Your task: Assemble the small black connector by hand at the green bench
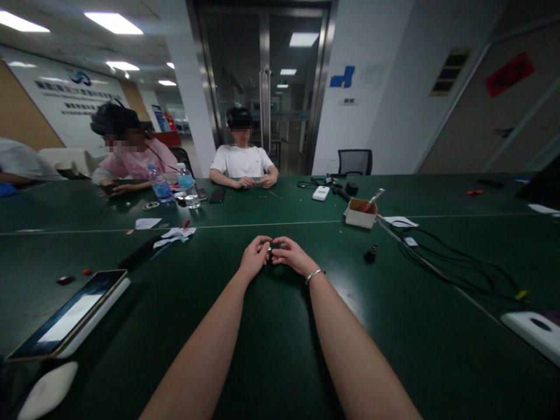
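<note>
Both hands meet just above the green table, in the middle of the view. My left hand has its thumb and fingers closed on a small dark object with a shiny, pale part. From the other side, the curled fingers of my right hand pinch the same object. Most of it is hidden by the fingertips, so its kind is unclear. A bracelet circles my right wrist. Nearest on the right, a short black cylindrical piece rests on the tabletop.
Beyond my hands stands a small open box with a pen-like item in it. Black cables run across the right side. At left are a phone on a white block, a white mouse and water bottles. Several people sit opposite.
</note>
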{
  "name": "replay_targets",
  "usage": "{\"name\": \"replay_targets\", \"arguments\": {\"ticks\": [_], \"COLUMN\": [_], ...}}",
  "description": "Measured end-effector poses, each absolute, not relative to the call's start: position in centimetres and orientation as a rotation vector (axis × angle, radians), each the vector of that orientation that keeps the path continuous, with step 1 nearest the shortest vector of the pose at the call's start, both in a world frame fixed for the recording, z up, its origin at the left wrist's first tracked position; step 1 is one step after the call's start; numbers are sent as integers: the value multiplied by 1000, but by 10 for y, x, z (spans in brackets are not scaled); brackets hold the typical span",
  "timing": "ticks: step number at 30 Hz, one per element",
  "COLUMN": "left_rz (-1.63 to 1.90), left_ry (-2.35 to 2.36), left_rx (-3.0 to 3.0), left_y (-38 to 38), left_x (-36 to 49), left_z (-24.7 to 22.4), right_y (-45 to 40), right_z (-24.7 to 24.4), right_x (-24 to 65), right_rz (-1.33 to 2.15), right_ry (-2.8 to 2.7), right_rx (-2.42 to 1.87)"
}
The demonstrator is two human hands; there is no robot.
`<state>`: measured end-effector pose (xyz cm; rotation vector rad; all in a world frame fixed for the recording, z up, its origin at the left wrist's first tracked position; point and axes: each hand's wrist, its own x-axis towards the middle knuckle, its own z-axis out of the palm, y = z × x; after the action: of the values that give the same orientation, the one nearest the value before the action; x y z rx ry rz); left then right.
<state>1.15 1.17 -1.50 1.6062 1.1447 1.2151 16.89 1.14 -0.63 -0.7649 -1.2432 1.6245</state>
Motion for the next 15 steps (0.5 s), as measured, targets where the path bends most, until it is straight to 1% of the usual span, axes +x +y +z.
{"name": "replay_targets", "arguments": {"ticks": [5,15], "left_rz": [1198,1190], "left_ry": [1123,1140], "left_rx": [1586,1599], "left_y": [11,12], "left_x": [13,13], "left_z": [-14,-15], "right_y": [14,12], "right_z": [-7,-7], "right_x": [165,171], "right_rz": [1562,1614], "right_ry": [-1282,-1244], "right_rx": [-902,-729]}}
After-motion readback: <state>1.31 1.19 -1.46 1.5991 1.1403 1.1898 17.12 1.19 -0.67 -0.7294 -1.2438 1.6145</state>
